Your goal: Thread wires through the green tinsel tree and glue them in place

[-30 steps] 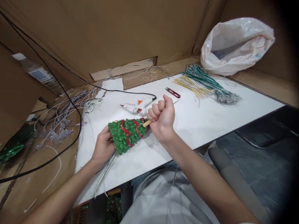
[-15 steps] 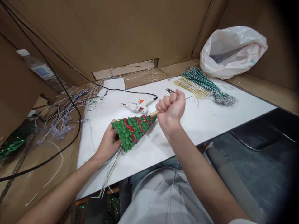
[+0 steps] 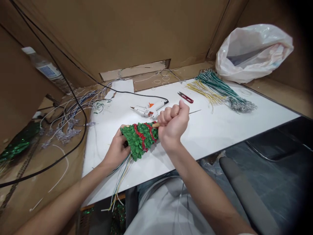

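A small green Christmas tree point(image 3: 137, 138) with red garland bands lies on its side above the white board. My left hand point(image 3: 119, 145) is wrapped round its wide base, with some fingers hidden behind and inside it. Thin white, yellow and green wires point(image 3: 121, 179) trail from the base toward the board's front edge. My right hand point(image 3: 172, 127) makes a fist round a tan wooden-looking handle point(image 3: 156, 125), whose end pokes out over the tree's upper part. The rest of that tool is hidden, and the fist covers the treetop.
Behind the tree lie a white glue gun point(image 3: 149, 110) with a black cord, red thread snips point(image 3: 186, 97) and a thin dark rod point(image 3: 195, 111). Bundled green wires point(image 3: 217, 85) and a white plastic bag point(image 3: 254, 54) are at right; clear-tipped wires point(image 3: 67, 132) and a bottle point(image 3: 47, 70) at left.
My right fist has moved left along the tree, bringing the handle from the tip onto its upper side. The red snips now show fully. The whole view has shifted slightly.
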The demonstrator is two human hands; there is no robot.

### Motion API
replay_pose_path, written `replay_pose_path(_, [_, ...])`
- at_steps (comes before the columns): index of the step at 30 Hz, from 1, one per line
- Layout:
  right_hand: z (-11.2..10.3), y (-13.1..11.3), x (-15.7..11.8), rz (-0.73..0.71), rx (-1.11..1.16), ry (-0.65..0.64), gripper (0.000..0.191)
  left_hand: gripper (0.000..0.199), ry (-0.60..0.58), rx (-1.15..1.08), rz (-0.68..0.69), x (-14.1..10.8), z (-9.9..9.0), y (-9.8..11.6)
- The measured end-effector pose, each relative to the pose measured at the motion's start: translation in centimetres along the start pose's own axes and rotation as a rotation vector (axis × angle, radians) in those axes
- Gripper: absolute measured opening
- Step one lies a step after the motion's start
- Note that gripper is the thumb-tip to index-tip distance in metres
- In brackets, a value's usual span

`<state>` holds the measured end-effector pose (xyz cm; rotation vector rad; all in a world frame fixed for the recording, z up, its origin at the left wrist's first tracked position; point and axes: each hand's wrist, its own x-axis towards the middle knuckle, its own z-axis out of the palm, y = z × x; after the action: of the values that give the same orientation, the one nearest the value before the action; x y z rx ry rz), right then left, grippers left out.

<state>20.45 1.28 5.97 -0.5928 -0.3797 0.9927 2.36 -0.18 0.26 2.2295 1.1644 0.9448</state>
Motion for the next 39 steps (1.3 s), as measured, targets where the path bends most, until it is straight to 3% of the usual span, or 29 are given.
replay_pose_path(5, [-0.4,-0.3,0.0,-0.064,-0.038,0.009,0.050,0.008,0.004,0.003,-0.004,0.0,0.1,0.1])
replay_pose_path(16, [-0.4,0.2,-0.1,-0.006,0.014,-0.073,0.051,0.008,0.002,0.008,-0.009,-0.2,0.0,0.1])
replay_pose_path(19, [-0.7,-0.3,0.5,0.084,-0.098,-0.258,0.049,0.010,0.001,0.011,-0.008,-0.1,-0.1,0.2])
replay_pose_path(22, [-2.0,-2.2,1.7,0.072,-0.415,-0.561,0.043,0.014,-0.056,-0.001,0.020,0.2,-0.5,-0.1])
replay_pose_path(26, [-4.7,-4.0,3.7,-0.073,-0.994,-0.962,0.007,0.011,-0.105,0.014,0.066,0.8,-1.3,-1.1])
replay_pose_path(30, [-5.9,-3.4,5.3,-0.228,-1.129,-1.315,0.026,0.014,-0.100,0.035,0.069,1.7,-1.9,-2.1])
replay_pose_path(39, [-4.0,-2.2,6.4,-0.419,-1.196,-1.529,0.032,0.016,-0.177,-0.058,0.053,4.5,-2.7,-2.7])
